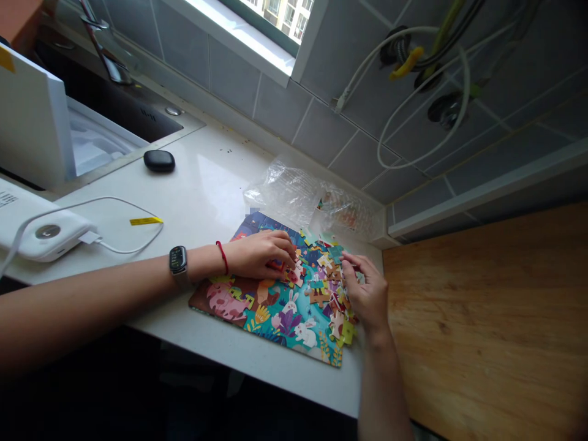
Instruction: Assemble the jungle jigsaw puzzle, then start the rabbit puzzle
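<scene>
Well, left hand [260, 254] curled over jigsaw puzzle [275, 315], right hand [365, 293] half-closed on loose pieces [328, 288]

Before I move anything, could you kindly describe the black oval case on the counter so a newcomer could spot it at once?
Start at the white counter below the tiled wall, left of the jigsaw puzzle. Just beside the sink lies a rounded black case, the only dark object on that pale surface.

The left hand [260, 254] hides part of the jigsaw puzzle [271, 318], and the right hand [366, 294] covers some loose pieces [328, 294]. The contents of the clear plastic bag [346, 208] are too blurred to tell, and the left edge cuts off the white box [32, 119].
</scene>
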`<state>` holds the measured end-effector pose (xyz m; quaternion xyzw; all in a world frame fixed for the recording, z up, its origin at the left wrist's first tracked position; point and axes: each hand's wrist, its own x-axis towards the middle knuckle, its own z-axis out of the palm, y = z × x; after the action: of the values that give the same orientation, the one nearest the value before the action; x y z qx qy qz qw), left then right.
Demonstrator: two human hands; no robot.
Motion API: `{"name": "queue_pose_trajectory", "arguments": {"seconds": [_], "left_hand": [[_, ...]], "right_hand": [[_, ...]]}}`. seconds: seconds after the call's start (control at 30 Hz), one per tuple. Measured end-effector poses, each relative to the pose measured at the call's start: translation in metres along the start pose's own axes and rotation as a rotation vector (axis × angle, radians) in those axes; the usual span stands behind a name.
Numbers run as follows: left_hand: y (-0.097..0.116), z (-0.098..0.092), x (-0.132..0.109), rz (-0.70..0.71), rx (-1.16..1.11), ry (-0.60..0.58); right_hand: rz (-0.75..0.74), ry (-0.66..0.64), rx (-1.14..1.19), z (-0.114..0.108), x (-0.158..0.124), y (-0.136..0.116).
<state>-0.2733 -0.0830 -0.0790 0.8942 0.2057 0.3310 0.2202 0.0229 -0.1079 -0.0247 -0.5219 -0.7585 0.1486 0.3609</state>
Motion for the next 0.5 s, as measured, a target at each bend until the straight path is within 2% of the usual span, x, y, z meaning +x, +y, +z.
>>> {"name": "queue_pose_trajectory", "arguments": {"seconds": [0.17,0.27,0.33,0.5], "left_hand": [[0.001,0.001,-0.001,-0.009,-0.007,0.01],[0.003,0.0,-0.001,-0.019,-0.018,0.016],[0.004,0.0,-0.001,-0.028,-0.012,0.007],[0.003,-0.001,-0.001,-0.029,0.009,-0.026]], "right_hand": [[0.052,0.114,-0.019,-0.021,-0.002,0.007],[0.068,0.092,-0.087,-0.032,-0.011,0.008],[0.102,-0.002,-0.134,-0.038,-0.021,0.006],[0.158,-0.336,-0.295,-0.053,-0.061,0.002]]}}
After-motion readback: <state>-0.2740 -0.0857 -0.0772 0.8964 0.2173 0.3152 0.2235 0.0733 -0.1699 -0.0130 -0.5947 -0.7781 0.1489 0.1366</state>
